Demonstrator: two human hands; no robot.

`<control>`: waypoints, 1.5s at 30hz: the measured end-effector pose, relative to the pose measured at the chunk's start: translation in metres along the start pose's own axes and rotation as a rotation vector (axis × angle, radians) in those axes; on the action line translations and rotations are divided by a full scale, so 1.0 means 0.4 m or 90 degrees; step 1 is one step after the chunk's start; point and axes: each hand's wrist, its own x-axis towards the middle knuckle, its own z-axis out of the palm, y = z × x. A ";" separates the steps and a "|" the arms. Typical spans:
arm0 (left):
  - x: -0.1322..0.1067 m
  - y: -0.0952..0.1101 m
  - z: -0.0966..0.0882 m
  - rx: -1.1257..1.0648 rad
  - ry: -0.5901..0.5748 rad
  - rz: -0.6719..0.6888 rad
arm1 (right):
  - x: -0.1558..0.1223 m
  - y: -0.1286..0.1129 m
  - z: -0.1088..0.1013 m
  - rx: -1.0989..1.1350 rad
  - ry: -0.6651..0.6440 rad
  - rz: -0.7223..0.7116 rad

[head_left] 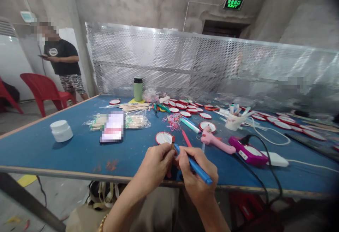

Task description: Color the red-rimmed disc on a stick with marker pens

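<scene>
My right hand (198,172) is closed round a blue marker pen (197,168), its tip pointing up and left. My left hand (157,161) pinches a small brown piece with a reddish top (173,142); its kind is too small to tell. The pen's tip end is close beside that piece; whether they touch I cannot tell. Just beyond the hands lies a round white disc with a red rim (163,138). A pink-red pen (186,138) lies behind my right hand. To its right, a pink glue gun (217,142) rests near another red-rimmed disc (207,126).
Farther back are a heap of coloured rubber bands (173,121), several red-rimmed discs (182,106), wooden sticks (132,107) and a cup of pens (233,120). A phone (113,128) and white jar (61,131) stand left. A purple power strip (247,151) lies right, with cables. A person (62,57) stands beyond.
</scene>
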 end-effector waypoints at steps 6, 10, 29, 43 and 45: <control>0.001 0.005 0.000 -0.021 -0.004 0.005 | -0.003 0.001 0.002 0.005 0.007 0.015; 0.001 0.006 -0.001 -0.025 -0.006 0.002 | -0.004 0.001 0.000 0.002 0.006 0.016; -0.001 0.011 -0.003 0.003 0.003 -0.008 | 0.000 -0.005 -0.004 0.013 -0.011 -0.025; -0.002 0.009 -0.006 0.010 -0.002 -0.005 | -0.001 -0.005 -0.002 0.018 -0.022 -0.021; -0.001 0.008 -0.006 0.011 0.000 -0.005 | -0.001 -0.005 -0.001 0.016 -0.017 -0.023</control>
